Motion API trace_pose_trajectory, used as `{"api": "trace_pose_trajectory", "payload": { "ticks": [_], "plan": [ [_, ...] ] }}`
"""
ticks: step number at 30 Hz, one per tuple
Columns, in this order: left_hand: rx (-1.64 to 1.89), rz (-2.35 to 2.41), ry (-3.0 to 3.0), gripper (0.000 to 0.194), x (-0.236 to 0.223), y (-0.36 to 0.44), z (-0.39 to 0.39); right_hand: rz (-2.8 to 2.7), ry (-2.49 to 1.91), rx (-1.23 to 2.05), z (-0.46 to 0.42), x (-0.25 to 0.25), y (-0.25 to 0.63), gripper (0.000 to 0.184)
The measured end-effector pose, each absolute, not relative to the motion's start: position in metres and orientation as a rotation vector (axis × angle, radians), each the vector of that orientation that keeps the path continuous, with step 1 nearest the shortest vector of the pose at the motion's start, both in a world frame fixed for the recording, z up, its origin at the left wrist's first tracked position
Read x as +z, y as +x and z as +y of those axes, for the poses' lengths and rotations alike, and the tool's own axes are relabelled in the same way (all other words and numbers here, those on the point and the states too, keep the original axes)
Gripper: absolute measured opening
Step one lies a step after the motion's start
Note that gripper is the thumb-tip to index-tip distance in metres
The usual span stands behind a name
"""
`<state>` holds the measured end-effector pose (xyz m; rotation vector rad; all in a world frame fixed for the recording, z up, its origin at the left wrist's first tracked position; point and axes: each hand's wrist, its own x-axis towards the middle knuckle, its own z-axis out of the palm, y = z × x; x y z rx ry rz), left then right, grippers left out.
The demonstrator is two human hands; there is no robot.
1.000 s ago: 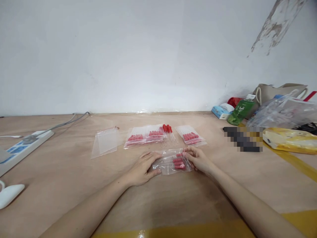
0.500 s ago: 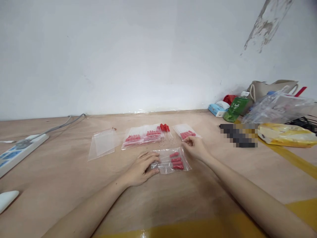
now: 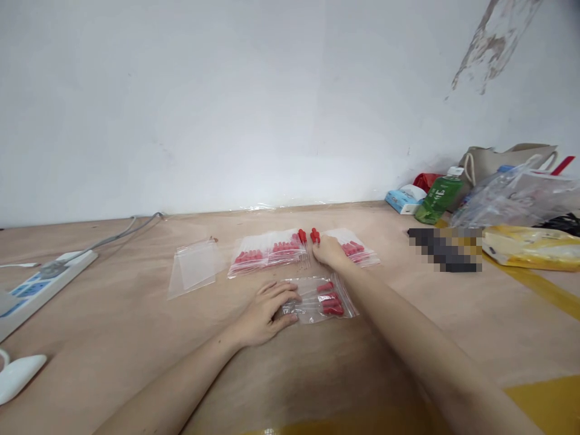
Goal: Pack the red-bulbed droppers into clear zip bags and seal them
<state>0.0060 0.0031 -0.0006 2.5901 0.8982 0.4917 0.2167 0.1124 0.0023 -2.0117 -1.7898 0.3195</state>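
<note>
My left hand [image 3: 267, 314] lies with its fingers stretched out over the left end of a clear zip bag [image 3: 308, 314]. Inside that bag are several thin-shafted tools with red handles [image 3: 333, 309], their handles toward the right. Beyond the bag, my right hand [image 3: 330, 251] is closed on a few loose red-handled tools [image 3: 315, 234]; the fingertips are partly hidden. Just left of it lie more loose red-handled tools [image 3: 302, 237]. Filled zip bags [image 3: 267, 248] overlap farther left, and another filled bag [image 3: 356, 246] sits behind my right wrist.
Flat clear bags [image 3: 194, 266] lie to the left, near a white power strip [image 3: 49, 284] with a grey cable. At the right are a tissue pack [image 3: 401, 202], a green bottle [image 3: 438, 198], plastic bags [image 3: 512, 196], a yellow packet [image 3: 530, 248] and a blurred dark object [image 3: 444, 251].
My right hand has moved left and away from me, from the small filled bag's near edge to the loose red-handled tools, closing on some. My left hand stays on the zip bag; the view shifts slightly.
</note>
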Motion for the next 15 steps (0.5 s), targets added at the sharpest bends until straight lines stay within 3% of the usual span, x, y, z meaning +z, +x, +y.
{"api": "trace_pose_trajectory", "payload": {
  "ticks": [8, 15],
  "plan": [
    [0.498, 0.912, 2.590, 0.030, -0.004, 0.006, 0.006, -1.680, -1.980, 0.369, 0.108, 0.006, 0.230, 0.024],
    [0.465, 0.925, 2.606, 0.033, -0.005, 0.004, 0.005, -1.524, -1.685, 0.587, 0.068, 0.010, 0.262, 0.059]
  ]
}}
